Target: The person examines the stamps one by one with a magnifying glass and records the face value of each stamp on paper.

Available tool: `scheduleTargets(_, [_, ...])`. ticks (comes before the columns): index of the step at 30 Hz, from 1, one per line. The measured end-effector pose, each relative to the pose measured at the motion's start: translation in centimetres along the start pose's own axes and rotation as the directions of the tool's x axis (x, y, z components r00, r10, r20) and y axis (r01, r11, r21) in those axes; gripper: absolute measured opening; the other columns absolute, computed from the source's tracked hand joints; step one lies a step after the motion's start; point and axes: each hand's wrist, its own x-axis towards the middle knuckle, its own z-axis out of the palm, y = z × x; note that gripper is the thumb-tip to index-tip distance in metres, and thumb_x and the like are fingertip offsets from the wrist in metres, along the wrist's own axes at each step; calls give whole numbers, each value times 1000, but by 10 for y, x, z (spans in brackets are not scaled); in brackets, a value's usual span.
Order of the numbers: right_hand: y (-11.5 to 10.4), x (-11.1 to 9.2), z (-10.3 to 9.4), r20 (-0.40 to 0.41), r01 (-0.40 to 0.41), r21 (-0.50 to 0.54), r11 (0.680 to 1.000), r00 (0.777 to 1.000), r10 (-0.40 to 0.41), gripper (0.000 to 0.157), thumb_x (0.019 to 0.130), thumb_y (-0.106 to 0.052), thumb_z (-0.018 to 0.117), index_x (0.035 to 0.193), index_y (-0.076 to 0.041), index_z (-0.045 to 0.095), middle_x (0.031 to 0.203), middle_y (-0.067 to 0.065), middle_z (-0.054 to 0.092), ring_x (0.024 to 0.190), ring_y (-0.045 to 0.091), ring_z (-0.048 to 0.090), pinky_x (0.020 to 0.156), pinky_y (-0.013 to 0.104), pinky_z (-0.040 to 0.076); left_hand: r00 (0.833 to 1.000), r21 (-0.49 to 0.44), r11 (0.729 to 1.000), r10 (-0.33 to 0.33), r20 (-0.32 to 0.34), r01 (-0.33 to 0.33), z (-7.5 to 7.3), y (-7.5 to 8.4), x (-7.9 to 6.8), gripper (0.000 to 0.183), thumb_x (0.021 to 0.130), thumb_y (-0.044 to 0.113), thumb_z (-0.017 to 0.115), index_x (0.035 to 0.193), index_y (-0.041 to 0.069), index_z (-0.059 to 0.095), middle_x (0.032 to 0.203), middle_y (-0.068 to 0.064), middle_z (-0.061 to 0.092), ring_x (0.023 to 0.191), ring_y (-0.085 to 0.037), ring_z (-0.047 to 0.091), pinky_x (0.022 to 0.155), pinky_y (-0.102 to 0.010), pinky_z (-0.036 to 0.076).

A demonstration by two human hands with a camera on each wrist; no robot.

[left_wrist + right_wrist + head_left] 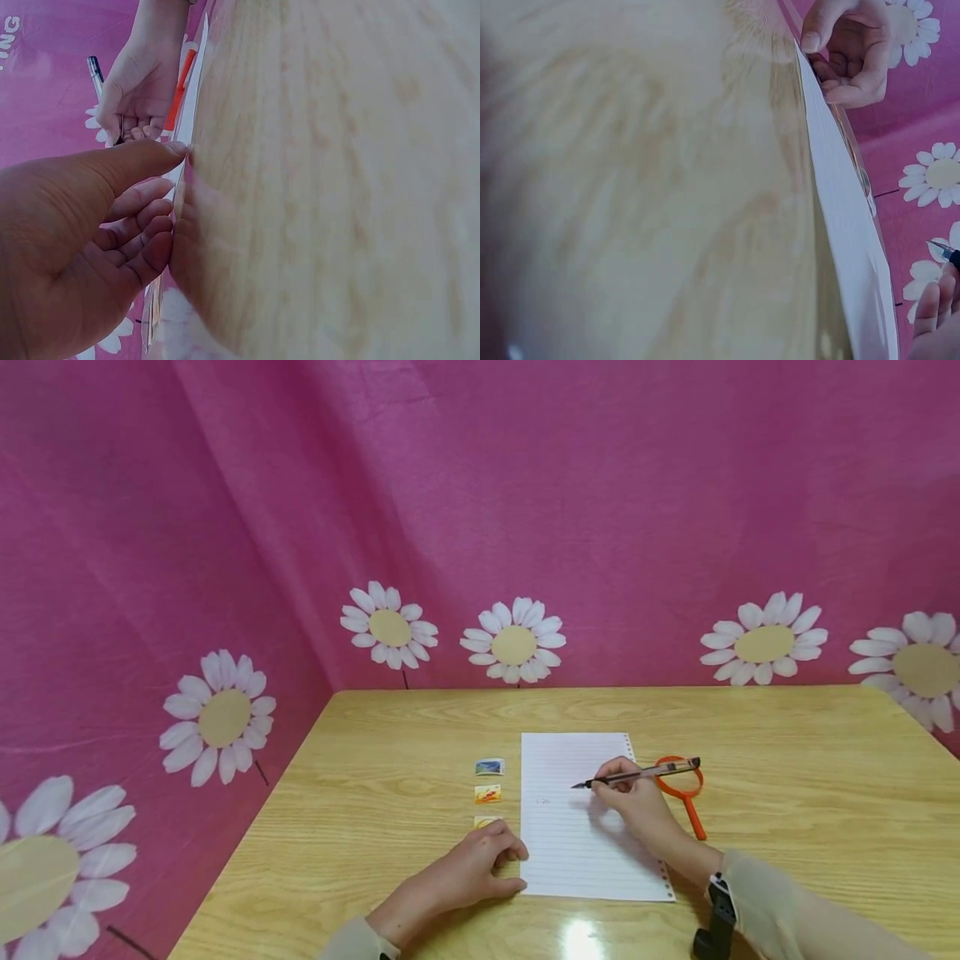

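A lined white sheet (pixel 577 852) with punched holes down its right side lies on the table, bearing a small handwritten mark near its left edge. My right hand (pixel 637 802) pinches a dark fountain pen (pixel 645 772) over the sheet; its metal nib (pixel 939 246) points left and appears raised off the paper. Loosely bent, my left hand (pixel 480 864) rests on the table with thumb and fingertips at the sheet's left edge. Just beyond it are small stamp-like pictures: a blue one (pixel 490 767), a yellow-red one (pixel 487 793) and a yellow one (pixel 483 821), partly hidden by that hand.
An orange-red magnifying glass (pixel 693 818) lies right of the sheet, its lens partly behind the pen and right hand. The wooden table (pixel 375 760) meets a pink flowered cloth (pixel 600 510) at the back and left. A dark band (pixel 722 910) circles the right wrist.
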Motion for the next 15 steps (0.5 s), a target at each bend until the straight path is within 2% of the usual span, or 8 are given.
scheduleTargets(8, [0, -2, -15, 3, 28, 22, 999, 1000, -28, 16, 87, -2, 65, 98, 5, 55, 79, -13, 57, 72, 1, 51, 64, 18, 44, 1000, -5, 1000, 6, -2, -6, 0, -1, 0, 24, 86, 20, 75, 105, 10, 65, 93, 4, 53, 81, 0, 45, 75, -12, 43])
scheduleTargets(15, [1, -2, -24, -36, 5, 0, 1000, 999, -5, 10, 88, -6, 67, 95, -4, 59, 86, -10, 57, 77, 1, 51, 69, 18, 45, 1000, -12, 1000, 4, -2, -4, 0, 0, 0, 24, 86, 21, 75, 105, 9, 65, 94, 4, 53, 82, 0, 45, 76, -13, 43])
